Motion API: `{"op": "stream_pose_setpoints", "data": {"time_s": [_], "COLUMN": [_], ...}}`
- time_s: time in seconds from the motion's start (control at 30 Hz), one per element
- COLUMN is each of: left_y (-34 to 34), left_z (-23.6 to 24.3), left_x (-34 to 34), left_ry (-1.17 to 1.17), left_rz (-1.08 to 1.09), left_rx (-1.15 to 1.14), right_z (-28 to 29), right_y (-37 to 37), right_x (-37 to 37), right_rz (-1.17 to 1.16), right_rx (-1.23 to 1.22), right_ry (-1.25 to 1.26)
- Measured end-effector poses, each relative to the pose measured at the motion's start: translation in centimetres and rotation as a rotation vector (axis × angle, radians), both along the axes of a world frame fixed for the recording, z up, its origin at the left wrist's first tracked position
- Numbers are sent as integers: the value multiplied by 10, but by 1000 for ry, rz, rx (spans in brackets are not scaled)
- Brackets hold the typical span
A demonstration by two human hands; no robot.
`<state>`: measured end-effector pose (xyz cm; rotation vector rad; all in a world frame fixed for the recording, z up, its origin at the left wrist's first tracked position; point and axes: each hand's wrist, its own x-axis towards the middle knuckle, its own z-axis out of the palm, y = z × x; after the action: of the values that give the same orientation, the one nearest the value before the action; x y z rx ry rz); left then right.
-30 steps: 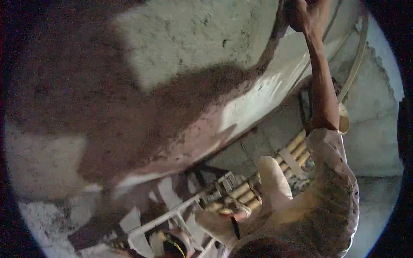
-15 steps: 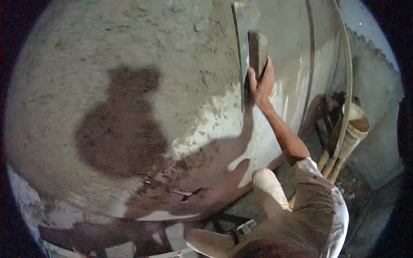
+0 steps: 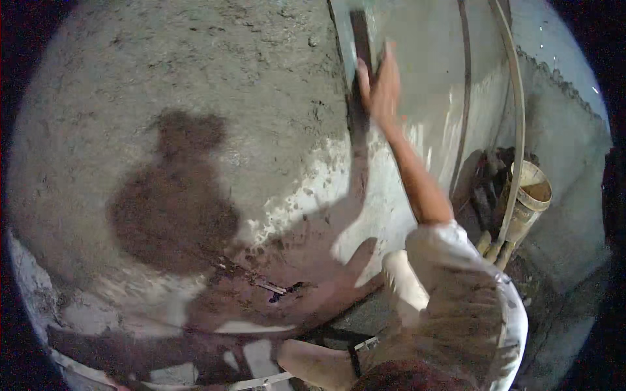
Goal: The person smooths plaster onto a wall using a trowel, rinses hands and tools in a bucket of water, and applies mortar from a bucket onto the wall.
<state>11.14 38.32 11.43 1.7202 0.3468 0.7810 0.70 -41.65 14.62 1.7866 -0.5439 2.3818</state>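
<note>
One rough, white-patched grey wall (image 3: 274, 78) backs a float (image 3: 359, 39) clamped in the right hand (image 3: 383, 94), left hand unseen.

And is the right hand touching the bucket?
Apart: the head view plainly shows a stretch of wall between the right hand and the bucket.

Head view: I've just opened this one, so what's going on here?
A person's bare right hand is raised to a long, flat, straight-edged board set against a grey, plaster-like wall. The fingers are extended and the thumb stands apart; blur hides how firmly it grips. The wall looks coarse left of the board and smoother to its right. A pale, round bucket is off to the right.
</note>
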Motion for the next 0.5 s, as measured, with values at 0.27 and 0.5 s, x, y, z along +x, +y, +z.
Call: {"op": "stream_pose_setpoints", "data": {"time_s": [0.27,0.5], "left_y": [-19,42], "left_z": [1,-44], "left_x": [-3,36], "left_ry": [138,-239], "left_rz": [56,-266], "left_rx": [-38,-52], "right_z": [-1,87], "right_y": [-7,-21], "right_x": [-3,8], "right_rz": [52,-200], "right_rx": [37,-125], "right_ry": [-27,-77]}}
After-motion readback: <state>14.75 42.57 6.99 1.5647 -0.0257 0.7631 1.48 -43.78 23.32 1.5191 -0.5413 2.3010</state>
